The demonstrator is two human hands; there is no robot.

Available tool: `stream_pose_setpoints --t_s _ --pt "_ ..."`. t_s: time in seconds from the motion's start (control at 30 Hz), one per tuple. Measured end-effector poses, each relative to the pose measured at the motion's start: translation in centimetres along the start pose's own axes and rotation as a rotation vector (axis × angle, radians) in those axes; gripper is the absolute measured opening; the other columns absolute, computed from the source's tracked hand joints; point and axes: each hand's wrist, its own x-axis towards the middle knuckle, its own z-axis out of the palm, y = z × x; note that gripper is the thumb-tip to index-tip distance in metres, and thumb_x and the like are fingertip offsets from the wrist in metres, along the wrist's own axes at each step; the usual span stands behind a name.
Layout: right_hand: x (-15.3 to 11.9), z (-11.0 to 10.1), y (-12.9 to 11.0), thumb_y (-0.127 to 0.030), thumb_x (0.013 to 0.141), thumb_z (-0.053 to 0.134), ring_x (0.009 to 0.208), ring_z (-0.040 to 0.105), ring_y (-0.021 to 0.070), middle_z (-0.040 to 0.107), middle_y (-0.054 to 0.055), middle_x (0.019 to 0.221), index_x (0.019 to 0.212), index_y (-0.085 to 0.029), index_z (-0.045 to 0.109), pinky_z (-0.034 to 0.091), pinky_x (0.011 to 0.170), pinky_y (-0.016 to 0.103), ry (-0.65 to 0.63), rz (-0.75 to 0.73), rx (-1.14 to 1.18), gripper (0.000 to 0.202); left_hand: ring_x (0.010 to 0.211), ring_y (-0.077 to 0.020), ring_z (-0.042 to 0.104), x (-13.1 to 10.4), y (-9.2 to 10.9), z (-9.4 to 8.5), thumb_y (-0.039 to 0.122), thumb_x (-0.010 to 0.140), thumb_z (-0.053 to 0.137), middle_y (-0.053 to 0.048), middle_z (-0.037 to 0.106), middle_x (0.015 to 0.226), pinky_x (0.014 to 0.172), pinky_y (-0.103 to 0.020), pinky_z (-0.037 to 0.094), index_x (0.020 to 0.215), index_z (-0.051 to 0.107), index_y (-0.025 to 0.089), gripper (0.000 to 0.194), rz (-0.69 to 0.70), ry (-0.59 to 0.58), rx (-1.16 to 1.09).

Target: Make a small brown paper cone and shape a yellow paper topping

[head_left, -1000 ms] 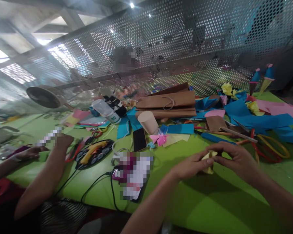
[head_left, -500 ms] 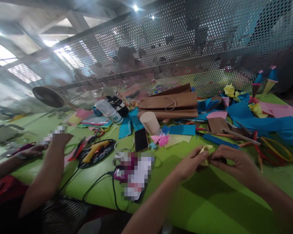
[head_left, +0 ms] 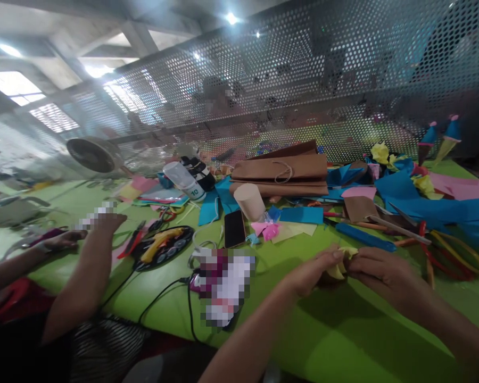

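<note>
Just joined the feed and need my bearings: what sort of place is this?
Probably a shared paper-craft workshop: coloured paper sheets and scissors litter a green table, and both hands fold a yellow paper piece beside a co-worker's arm.

1. One brown paper bag (head_left: 281,173) lies flat at the back of the green table (head_left: 343,330); it serves as the landmark.
2. One paper cup (head_left: 249,201) stands just in front of the bag.
3. One dark phone (head_left: 234,228) lies in front of the bag, left of the cup.
4. Two paper cones (head_left: 447,139) stand far right of the bag.
5. One fan (head_left: 91,155) sits far left of the bag.
6. Two hands, the left hand (head_left: 313,271) and right hand (head_left: 383,274), pinch one yellow paper piece (head_left: 339,263) in front of the bag.
7. Two arms of another person (head_left: 75,276) rest far left of the bag.
</note>
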Motion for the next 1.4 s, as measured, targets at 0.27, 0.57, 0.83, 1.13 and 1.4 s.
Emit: stream_pose_setpoints --t_s 0.27,0.57,0.83,1.13,1.4 --pt "-0.9 0.0 0.3 -0.024 0.103 0.053 0.08 0.063 0.0193 0.066 0.004 0.087 0.103 -0.024 0.071 0.044 0.069 0.03 -0.098 -0.027 -0.099 0.017 0.066 -0.0109 0.052 0.0 0.0 -0.2 0.07 0.069 0.076 0.003 0.056 0.079 0.063 -0.023 0.04 0.111 0.062 0.02 0.067 -0.048 0.035 -0.035" --pt "-1.3 0.6 0.7 -0.02 0.1 0.056 0.073 0.058 0.02 0.066 0.004 0.081 0.102 -0.026 0.075 0.038 0.067 0.032 -0.032 -0.086 -0.293 0.02 0.059 -0.0102 0.054 0.2 -0.3 -0.7 0.076 0.075 0.069 0.001 0.061 0.074 0.052 -0.021 0.034 0.108 0.067 0.017 0.068 -0.135 0.007 -0.017" --pt "-1.7 1.2 1.4 -0.023 0.106 0.047 0.07 0.058 0.0206 0.064 0.004 0.076 0.099 -0.023 0.072 0.036 0.066 0.032 -0.044 -0.073 -0.382 0.026 0.049 -0.0104 0.05 0.5 -0.4 -1.0 0.091 0.073 0.055 0.0 0.061 0.065 0.043 -0.022 0.028 0.104 0.065 0.015 0.083 -0.093 -0.127 0.025" --pt "-1.4 0.2 1.9 -0.028 0.105 0.049 0.068 0.064 0.0209 0.067 0.004 0.077 0.098 -0.024 0.074 0.043 0.062 0.029 -0.004 0.101 -0.28 0.026 0.07 -0.0153 0.065 -0.2 1.7 -1.3 0.054 0.067 0.091 -0.007 0.071 0.093 0.066 -0.026 0.048 0.124 0.063 0.016 0.073 0.173 -0.266 0.05" --pt "-1.8 0.4 3.0 -0.035 0.099 0.056 0.072 0.066 0.0229 0.071 0.005 0.082 0.096 -0.027 0.076 0.05 0.065 0.032 0.031 0.247 -0.168 0.021 0.084 -0.014 0.059 0.2 1.1 -0.9 0.039 0.06 0.098 -0.003 0.066 0.095 0.075 -0.026 0.046 0.115 0.066 0.016 0.067 0.225 -0.137 0.042"
